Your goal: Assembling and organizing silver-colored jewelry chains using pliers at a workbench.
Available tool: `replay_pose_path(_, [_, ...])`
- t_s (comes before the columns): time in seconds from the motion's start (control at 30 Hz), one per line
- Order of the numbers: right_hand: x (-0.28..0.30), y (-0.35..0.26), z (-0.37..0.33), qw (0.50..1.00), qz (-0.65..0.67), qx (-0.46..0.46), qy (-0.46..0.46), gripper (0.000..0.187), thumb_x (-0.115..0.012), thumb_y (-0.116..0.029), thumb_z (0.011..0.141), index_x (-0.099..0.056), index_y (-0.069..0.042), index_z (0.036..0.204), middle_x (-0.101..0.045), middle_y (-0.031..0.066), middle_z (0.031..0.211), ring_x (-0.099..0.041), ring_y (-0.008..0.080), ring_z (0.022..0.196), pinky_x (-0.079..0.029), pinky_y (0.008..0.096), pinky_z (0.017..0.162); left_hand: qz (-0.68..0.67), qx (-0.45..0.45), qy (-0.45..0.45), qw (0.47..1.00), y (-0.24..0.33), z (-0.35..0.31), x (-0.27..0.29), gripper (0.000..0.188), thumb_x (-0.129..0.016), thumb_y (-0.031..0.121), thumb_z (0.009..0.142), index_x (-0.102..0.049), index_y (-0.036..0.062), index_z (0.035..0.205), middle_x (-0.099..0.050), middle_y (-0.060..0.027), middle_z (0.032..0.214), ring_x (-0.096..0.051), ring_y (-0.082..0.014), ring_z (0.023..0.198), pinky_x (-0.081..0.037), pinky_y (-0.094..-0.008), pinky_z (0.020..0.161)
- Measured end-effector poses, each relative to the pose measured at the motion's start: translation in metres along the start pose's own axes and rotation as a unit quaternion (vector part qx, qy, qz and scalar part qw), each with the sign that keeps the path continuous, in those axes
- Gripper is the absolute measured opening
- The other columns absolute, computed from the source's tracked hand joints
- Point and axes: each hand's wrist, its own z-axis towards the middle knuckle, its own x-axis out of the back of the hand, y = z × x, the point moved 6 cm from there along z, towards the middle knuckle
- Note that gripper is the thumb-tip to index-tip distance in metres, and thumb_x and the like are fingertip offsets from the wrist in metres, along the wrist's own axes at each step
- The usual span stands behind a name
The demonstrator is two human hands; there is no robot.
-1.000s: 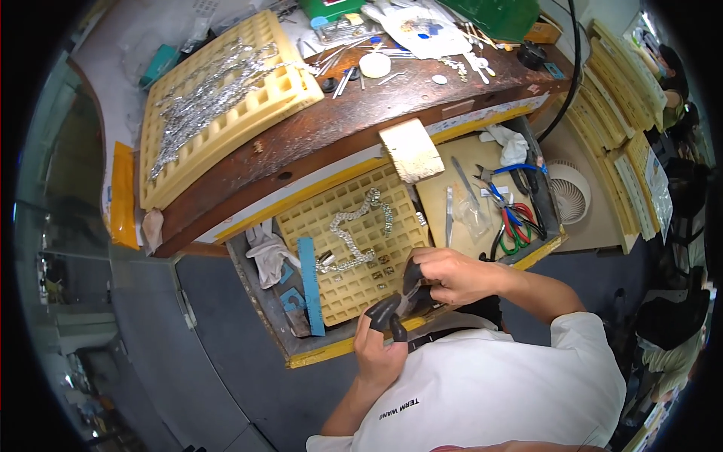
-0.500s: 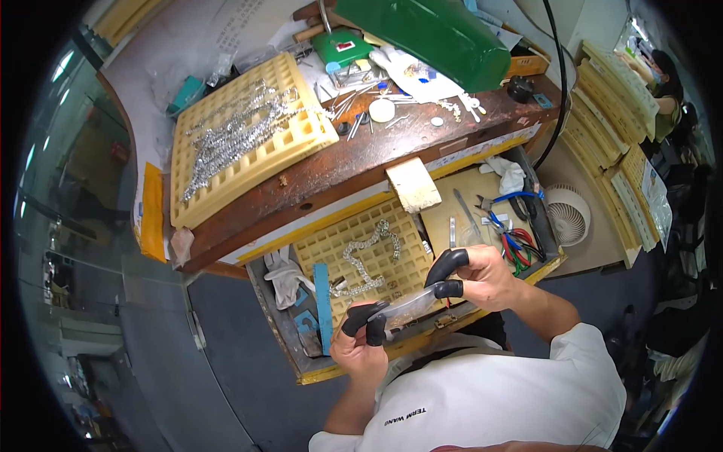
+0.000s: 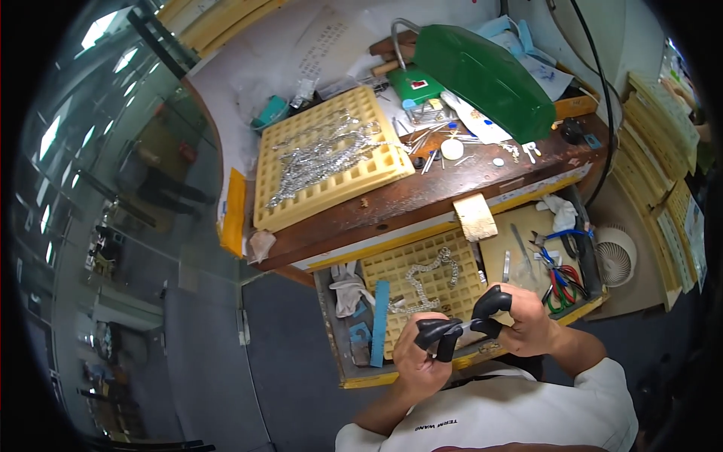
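My left hand (image 3: 422, 361) and my right hand (image 3: 525, 325) are close together above the front edge of an open drawer. Black finger covers sit on the thumb and forefinger of each. Pinched between them is a small clear plastic piece (image 3: 468, 326); its exact kind I cannot make out, as the fingers hide most of it. Just beyond, a silvery link chain (image 3: 413, 280) lies in curves on a yellow gridded tray (image 3: 382, 265) in the drawer. A blue ruler-like strip (image 3: 380, 320) rests along the tray's left side.
White gloves (image 3: 348, 292) lie at the drawer's left. Pliers (image 3: 559, 282) with coloured handles are at its right. A wooden block (image 3: 475, 217) juts from the bench edge. Above, another gridded tray (image 3: 275, 207) bears several silvery chains, and a green lamp shade (image 3: 482, 79) overhangs tools.
The view has swung, so the bench appears further right and lower. My hands have come closer together, and less of the clear plastic piece shows between them.
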Motion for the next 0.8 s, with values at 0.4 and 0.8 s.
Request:
replay_pose_path(0.4, [-0.013,0.001,0.0,0.987,-0.082,0.05,-0.127,0.033,-0.065,0.007,0.06,-0.056,0.002,0.091,-0.048,0.014,0.076,-0.053,0.0354,0.066,-0.044,0.0447,0.057,0.031,-0.041,-0.14,0.989,0.001,0.015,0.009,0.032,-0.067,-0.013,0.065,-0.069,-0.0026,0.095,-0.066,-0.015,0.088,-0.067,-0.0323,0.079,-0.053,-0.036,0.065])
replay_pose_path(0.8, [-0.027,-0.008,0.007,0.98,-0.036,0.088,-0.176,0.024,-0.07,-0.001,0.065,-0.052,-0.001,0.081,-0.046,0.0127,0.075,-0.052,0.0337,0.063,-0.043,0.0426,0.054,-0.018,-0.047,-0.225,0.973,0.013,0.026,0.029,0.031,-0.062,-0.013,0.063,-0.069,-0.0038,0.093,-0.064,-0.015,0.084,-0.066,-0.0324,0.078,-0.051,-0.0357,0.06])
